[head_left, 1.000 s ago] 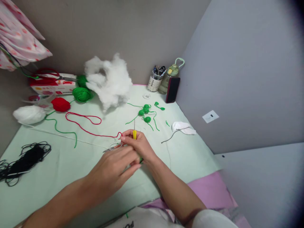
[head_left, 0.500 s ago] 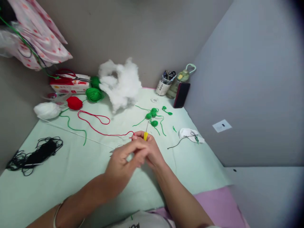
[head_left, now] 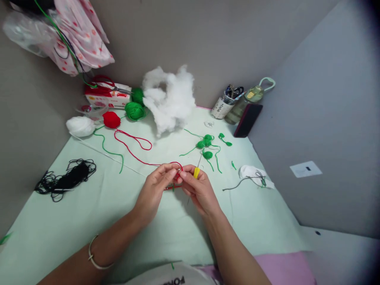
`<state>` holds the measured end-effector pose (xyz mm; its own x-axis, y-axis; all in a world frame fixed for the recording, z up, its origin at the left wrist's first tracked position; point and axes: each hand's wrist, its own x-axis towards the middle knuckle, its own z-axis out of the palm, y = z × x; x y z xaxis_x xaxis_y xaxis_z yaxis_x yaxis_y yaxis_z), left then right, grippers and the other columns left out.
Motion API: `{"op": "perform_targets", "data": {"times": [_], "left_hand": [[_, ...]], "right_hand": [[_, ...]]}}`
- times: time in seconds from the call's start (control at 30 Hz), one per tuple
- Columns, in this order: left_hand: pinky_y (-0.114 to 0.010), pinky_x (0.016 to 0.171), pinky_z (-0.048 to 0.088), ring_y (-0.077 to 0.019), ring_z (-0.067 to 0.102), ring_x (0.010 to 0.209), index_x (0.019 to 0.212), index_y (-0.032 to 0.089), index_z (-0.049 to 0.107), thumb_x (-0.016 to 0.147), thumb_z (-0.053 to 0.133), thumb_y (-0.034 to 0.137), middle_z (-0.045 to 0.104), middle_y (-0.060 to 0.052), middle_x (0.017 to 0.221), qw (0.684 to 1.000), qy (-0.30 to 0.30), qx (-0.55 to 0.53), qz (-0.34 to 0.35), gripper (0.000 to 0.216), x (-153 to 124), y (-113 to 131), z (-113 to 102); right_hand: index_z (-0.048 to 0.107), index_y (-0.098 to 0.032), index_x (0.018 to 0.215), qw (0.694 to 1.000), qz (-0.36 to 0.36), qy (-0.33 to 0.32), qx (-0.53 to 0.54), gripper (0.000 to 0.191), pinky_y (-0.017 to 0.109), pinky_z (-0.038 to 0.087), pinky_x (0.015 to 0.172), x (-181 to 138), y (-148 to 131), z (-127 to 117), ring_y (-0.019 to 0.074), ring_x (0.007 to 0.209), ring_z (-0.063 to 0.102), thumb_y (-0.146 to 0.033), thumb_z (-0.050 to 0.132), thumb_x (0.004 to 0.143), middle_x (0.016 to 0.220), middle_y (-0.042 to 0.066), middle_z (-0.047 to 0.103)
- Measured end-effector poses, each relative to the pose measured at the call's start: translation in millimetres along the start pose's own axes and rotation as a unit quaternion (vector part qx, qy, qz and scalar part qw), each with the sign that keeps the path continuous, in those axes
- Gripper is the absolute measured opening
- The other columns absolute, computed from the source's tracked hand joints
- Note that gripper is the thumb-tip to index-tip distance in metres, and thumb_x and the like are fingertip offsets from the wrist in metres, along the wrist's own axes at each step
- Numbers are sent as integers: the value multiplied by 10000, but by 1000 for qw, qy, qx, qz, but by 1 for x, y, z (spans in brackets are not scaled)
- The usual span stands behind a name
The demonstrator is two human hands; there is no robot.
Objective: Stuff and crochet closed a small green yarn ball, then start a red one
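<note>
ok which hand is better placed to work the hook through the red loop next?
Probably right: the right hand already grips the crochet hook beside the red yarn, which the left hand pinches.

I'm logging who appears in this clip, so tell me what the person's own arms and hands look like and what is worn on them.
Both forearms are bare, with no sleeves, gloves or visible markings. The left hand has a thin pale bangle bracelet around its wrist. The right hand and its wrist show no jewellery. Whether any rings are worn cannot be told.
</note>
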<state>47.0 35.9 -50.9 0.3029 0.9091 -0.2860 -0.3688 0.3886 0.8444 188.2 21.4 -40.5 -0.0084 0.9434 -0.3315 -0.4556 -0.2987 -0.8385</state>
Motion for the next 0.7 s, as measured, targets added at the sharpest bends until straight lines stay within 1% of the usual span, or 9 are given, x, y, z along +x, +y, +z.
{"op": "perform_targets", "data": {"times": [0.1, 0.2, 0.27, 0.37, 0.47, 0.57, 0.67, 0.7], "left_hand": [[-275, 838, 528, -143, 664, 828, 989, 180, 710, 865, 774, 380, 717, -15, 859, 1000, -3, 13, -3, 244, 3, -1, -2], [-269, 816, 534, -134, 659, 780, 876, 176, 682, 868, 771, 380, 693, 3, 778, 1000, -12, 24, -3, 223, 5, -4, -7], [-269, 809, 541, -133, 659, 766, 844, 175, 668, 873, 765, 387, 685, 7, 757, 999, -11, 37, -2, 234, 5, -5, -10], [-274, 836, 554, -141, 678, 821, 859, 178, 658, 891, 743, 402, 691, 0, 810, 999, -2, 53, 5, 242, 4, -7, -12], [-293, 872, 564, -152, 694, 862, 868, 181, 634, 915, 710, 417, 676, 1, 847, 998, 3, 65, 14, 252, 2, -7, -12], [-312, 911, 565, -156, 700, 876, 872, 184, 613, 930, 687, 403, 663, 3, 882, 997, 5, 71, 35, 238, 0, -7, -11], [-313, 915, 562, -153, 702, 881, 883, 186, 606, 939, 672, 381, 668, -4, 924, 995, 5, 82, 58, 213, 1, -8, -10], [-308, 900, 563, -153, 701, 876, 887, 186, 604, 936, 674, 371, 669, -6, 921, 994, 6, 85, 62, 204, 1, -9, -10]], "right_hand": [[656, -175, 805, 1000, 2, 5, 3, 311, 233, 125, 433, 2, 0, 1, 21, 408, 232, -393, 865, 732, 603, -32, 665], [652, -174, 809, 1000, 11, 7, 1, 319, 231, 131, 433, 2, 1, 1, 21, 401, 246, -390, 870, 724, 594, -23, 678], [659, -174, 817, 1000, 11, 12, -4, 309, 232, 132, 434, 2, 2, 0, 21, 404, 252, -382, 869, 728, 614, -13, 692], [673, -177, 812, 999, -2, 34, -10, 297, 233, 133, 433, 3, 4, -1, 18, 414, 247, -371, 876, 718, 631, -22, 675], [689, -184, 792, 998, -13, 57, -28, 297, 234, 149, 428, 4, 7, -2, 25, 426, 244, -379, 889, 692, 569, -65, 564], [712, -191, 785, 994, -39, 81, -67, 287, 237, 175, 427, 5, 10, -3, 37, 439, 261, -399, 886, 691, 549, -80, 488], [732, -200, 782, 988, -61, 95, -101, 249, 238, 193, 439, 4, 12, -3, 48, 446, 273, -399, 868, 719, 521, -84, 449], [737, -202, 779, 988, -64, 97, -106, 236, 239, 204, 445, 3, 12, -2, 51, 447, 279, -391, 866, 720, 514, -82, 458]]}}
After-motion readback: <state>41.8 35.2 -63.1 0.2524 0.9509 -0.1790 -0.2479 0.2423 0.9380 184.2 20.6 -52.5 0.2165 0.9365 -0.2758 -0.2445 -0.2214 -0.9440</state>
